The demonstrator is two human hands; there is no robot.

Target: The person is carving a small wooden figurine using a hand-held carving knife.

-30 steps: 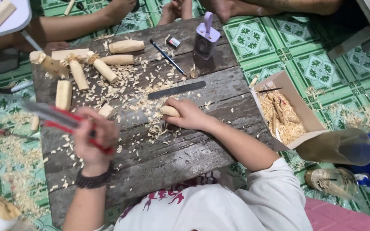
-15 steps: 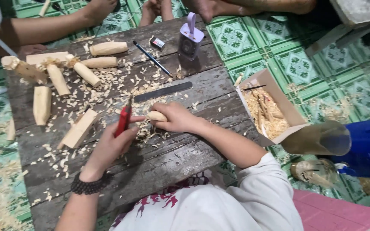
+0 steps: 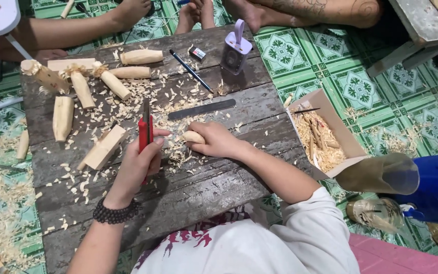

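Two bare hands work over a low table of dark weathered planks (image 3: 204, 187), seen from the head camera looking down. Left hand (image 3: 140, 162): fingers wrapped tight round a red-handled knife (image 3: 144, 133), blade pointing away from the person and standing upright above the fist. A dark bead bracelet (image 3: 115, 213) sits on that wrist. Right hand (image 3: 216, 142): curled round a small pale wooden piece (image 3: 193, 137), pressing it down on the planks; only its rounded end shows beyond the fingers. Knife and wooden piece lie near each other at the table's middle, apart, with a heap of wood shavings (image 3: 176, 149) between and beneath them.

Just beyond the right hand lies a long dark file (image 3: 201, 109), flat on the boards. Further back are a black pen (image 3: 191, 71) and a lilac-topped container (image 3: 235, 52). Several rough-carved wooden blanks (image 3: 112, 83) lie scattered over the far left part of the table; one squared block (image 3: 104, 148) rests just beside the left hand.

Off the table's right edge stands an open cardboard box (image 3: 325, 114) holding shavings. Green patterned floor (image 3: 381, 91) surrounds it. Other people's limbs (image 3: 77, 30) show along the far edge.
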